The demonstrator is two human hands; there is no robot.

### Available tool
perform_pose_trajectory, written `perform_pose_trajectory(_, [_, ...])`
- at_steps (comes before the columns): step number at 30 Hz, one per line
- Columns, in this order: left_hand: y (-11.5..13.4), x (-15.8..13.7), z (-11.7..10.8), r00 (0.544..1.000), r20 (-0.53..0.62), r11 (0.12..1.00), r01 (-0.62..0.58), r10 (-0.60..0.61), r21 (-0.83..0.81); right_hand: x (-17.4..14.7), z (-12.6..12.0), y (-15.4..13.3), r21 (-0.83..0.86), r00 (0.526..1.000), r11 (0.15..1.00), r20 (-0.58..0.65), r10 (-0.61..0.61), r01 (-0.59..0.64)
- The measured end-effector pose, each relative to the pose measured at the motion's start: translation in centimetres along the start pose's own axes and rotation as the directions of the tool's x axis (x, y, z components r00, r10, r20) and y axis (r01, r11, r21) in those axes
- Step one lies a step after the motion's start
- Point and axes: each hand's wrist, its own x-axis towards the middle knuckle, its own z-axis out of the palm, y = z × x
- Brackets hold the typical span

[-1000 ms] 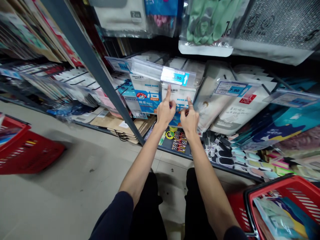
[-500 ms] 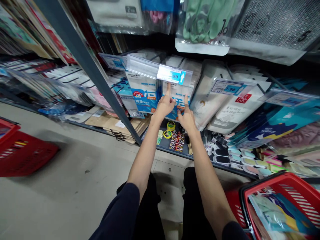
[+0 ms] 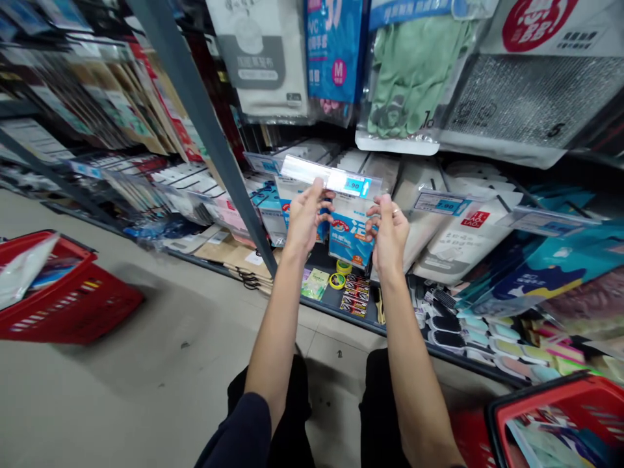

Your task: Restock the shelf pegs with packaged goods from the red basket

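My left hand (image 3: 308, 220) is raised in front of the hanging packs, its fingers loosely curled and apart, with nothing visible in it. Opposite it, my right hand (image 3: 389, 235), with a ring on one finger, is held the same way. Between them hangs a blue and white pack of cleaning cloths (image 3: 350, 239); I cannot tell whether either hand touches it. A clear plastic price-tag holder (image 3: 312, 172) with a price tag (image 3: 355, 184) sits just above, near my left fingertips.
A red basket (image 3: 550, 396) with packets stands at right, another red basket (image 3: 82, 305) at left. Glove packs (image 3: 409, 78) hang above. Brushes (image 3: 448, 339), yellow round tins (image 3: 337, 281) and small packs (image 3: 355, 296) lie on the bottom shelf. A grey post (image 3: 214, 143) slants at left.
Both index fingers were stretched toward the packs; now the hands are drawn wider apart with fingers curled. The view has shifted, showing more of the upper packs and left basket.
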Motion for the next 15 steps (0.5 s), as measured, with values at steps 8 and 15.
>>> perform_pose_trajectory(8, [-0.1, -0.9, 2.2, 0.995, -0.077, 0.988, 0.048, -0.06, -0.147, 0.2, 0.4, 0.3, 0.106, 1.0, 0.994, -0.017, -0.025, 0.026])
perform_pose_trajectory(15, [-0.2, -1.0, 2.2, 0.995, -0.051, 0.98, 0.078, -0.089, -0.186, 0.5, 0.5, 0.6, 0.127, 0.996, 0.992, -0.085, -0.008, 0.019])
